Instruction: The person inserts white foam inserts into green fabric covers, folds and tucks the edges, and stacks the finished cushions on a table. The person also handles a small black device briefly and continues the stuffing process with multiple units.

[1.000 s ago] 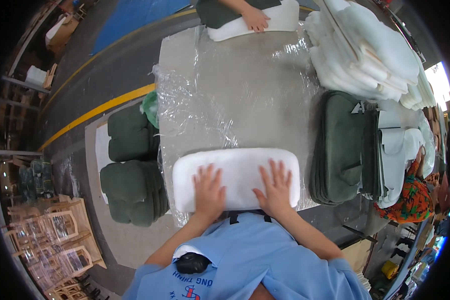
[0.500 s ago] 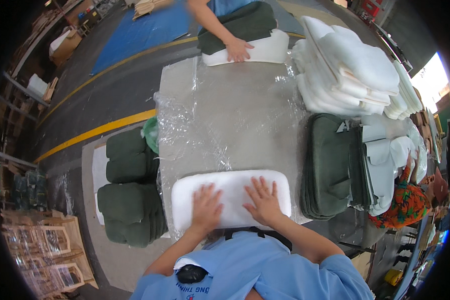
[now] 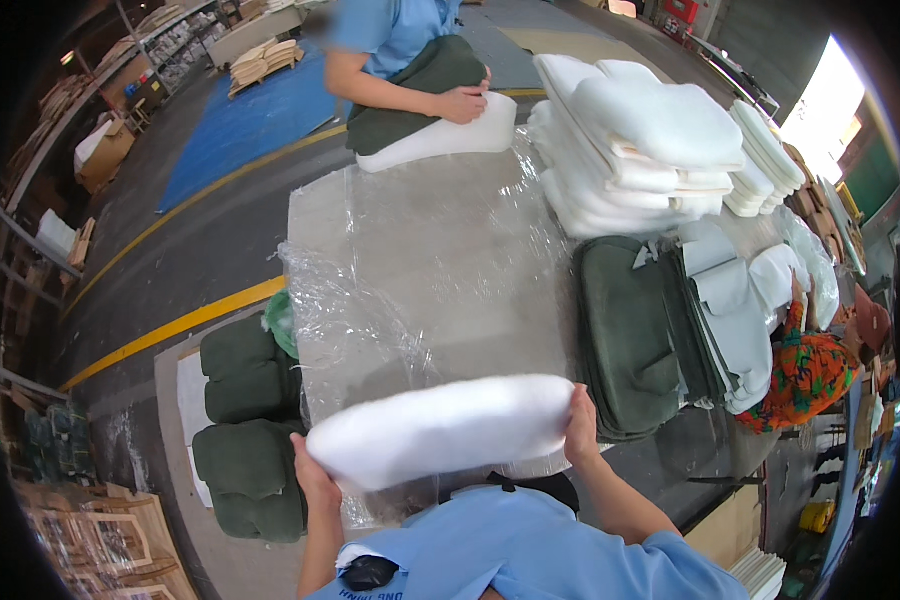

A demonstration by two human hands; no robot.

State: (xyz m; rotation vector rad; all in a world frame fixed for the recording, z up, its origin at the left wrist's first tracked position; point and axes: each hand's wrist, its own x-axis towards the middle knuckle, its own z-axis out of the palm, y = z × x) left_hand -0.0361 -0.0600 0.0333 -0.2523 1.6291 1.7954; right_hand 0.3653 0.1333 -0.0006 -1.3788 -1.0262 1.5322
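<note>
I hold a white, rounded foam cushion pad (image 3: pixel 445 430) by its two short ends, tilted and lifted over the near edge of the table (image 3: pixel 430 270). My left hand (image 3: pixel 316 478) is closed on the pad's left end, and my right hand (image 3: pixel 582 428) grips the right end. Some fingers of both hands are hidden behind the pad. Right of it lies a stack of dark green fabric covers (image 3: pixel 625 330); two stacks of dark green padded pieces (image 3: pixel 250 470) sit low on the left.
Across the table a co-worker (image 3: pixel 410 90) handles a dark green cover (image 3: pixel 410 105) over a white pad (image 3: pixel 445 132). A tall pile of white pads (image 3: pixel 635 150) stands at the back right. Clear plastic film (image 3: pixel 345 320) covers the table's left side. Another person (image 3: pixel 805 375) is at the right.
My hands have gone from lying flat on the pad to gripping its ends, and the pad is raised and tilted. The co-worker's hands have come together on the green cover.
</note>
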